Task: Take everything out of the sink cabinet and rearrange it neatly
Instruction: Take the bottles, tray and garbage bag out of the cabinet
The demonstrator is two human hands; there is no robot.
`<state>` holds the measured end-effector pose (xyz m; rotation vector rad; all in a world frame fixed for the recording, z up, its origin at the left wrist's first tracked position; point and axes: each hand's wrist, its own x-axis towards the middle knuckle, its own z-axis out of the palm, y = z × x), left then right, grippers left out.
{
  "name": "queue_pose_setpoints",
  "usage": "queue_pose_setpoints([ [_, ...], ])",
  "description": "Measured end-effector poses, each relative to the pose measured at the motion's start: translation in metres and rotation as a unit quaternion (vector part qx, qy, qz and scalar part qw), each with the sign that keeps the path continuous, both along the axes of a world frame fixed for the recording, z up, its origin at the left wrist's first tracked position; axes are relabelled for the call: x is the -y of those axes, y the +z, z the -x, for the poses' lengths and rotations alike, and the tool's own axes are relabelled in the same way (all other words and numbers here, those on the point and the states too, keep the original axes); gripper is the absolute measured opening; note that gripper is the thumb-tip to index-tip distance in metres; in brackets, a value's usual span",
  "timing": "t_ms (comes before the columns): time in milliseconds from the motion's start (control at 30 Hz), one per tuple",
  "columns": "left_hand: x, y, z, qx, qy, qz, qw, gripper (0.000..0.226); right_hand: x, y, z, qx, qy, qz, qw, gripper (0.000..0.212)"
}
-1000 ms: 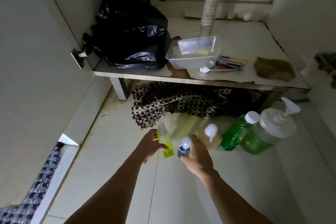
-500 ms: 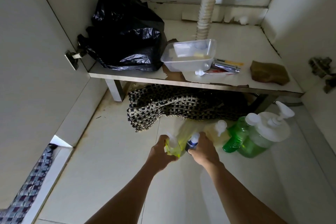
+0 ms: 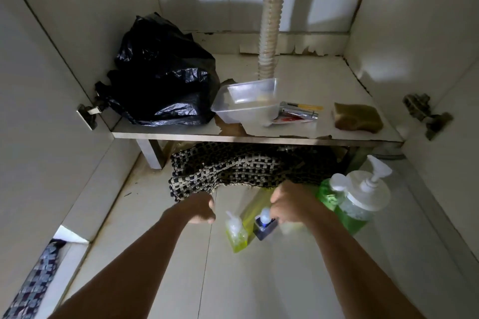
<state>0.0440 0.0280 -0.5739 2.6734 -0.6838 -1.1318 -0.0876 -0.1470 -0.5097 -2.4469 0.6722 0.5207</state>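
2 small pump bottles, a yellow-green bottle (image 3: 235,234) and a blue bottle (image 3: 265,225), are stood on the floor just in front of the cabinet shelf (image 3: 181,135), seemingly grouped with the green soap bottles (image 3: 355,202) beside them. The right hand (image 3: 290,204) is curled over the blue bottle's pump; the left hand (image 3: 201,208) is loosely fisted, holding nothing, beside the checked cloth (image 3: 233,171). Both arms are extended forward.
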Motion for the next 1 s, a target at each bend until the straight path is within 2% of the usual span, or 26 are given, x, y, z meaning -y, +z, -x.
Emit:
queue_pose_setpoints([
  [100, 0.023, 0.053, -0.020, 0.023, -0.006, 0.035, 0.999, 0.028, 0.030, 0.049, -0.023, 0.091, -0.027, -0.042, 0.995, 0.013],
  [200, 0.054, 0.110, -0.031, 0.127, -0.036, 0.100, 0.986, 0.020, 0.078, 0.090, -0.051, 0.176, -0.046, 0.054, 0.982, 0.013],
  [300, 0.081, 0.145, -0.042, 0.293, -0.031, 0.203, 0.934, 0.023, 0.139, 0.098, -0.063, 0.205, -0.080, 0.159, 0.962, 0.011],
  [367, 0.095, 0.147, -0.049, 0.344, -0.007, 0.248, 0.905, 0.033, 0.176, 0.085, -0.056, 0.199, -0.121, 0.190, 0.954, 0.015],
  [467, 0.109, 0.135, -0.055, 0.361, -0.009, 0.227, 0.905, 0.051, 0.211, 0.064, -0.038, 0.157, -0.139, 0.227, 0.951, 0.019],
  [533, 0.114, 0.128, -0.057, 0.370, -0.024, 0.209, 0.905, 0.053, 0.222, 0.056, -0.033, 0.132, -0.129, 0.256, 0.949, 0.020],
  [633, 0.115, 0.121, -0.066, 0.371, -0.037, 0.218, 0.902, 0.050, 0.229, 0.050, -0.031, 0.123, -0.133, 0.272, 0.945, 0.023],
  [767, 0.121, 0.111, -0.079, 0.326, -0.037, 0.229, 0.917, 0.039, 0.235, 0.036, -0.031, 0.148, -0.156, 0.256, 0.943, 0.029],
  [1000, 0.127, 0.103, -0.080, 0.301, -0.044, 0.230, 0.924, 0.026, 0.234, 0.022, -0.035, 0.187, -0.215, 0.254, 0.924, 0.023],
])
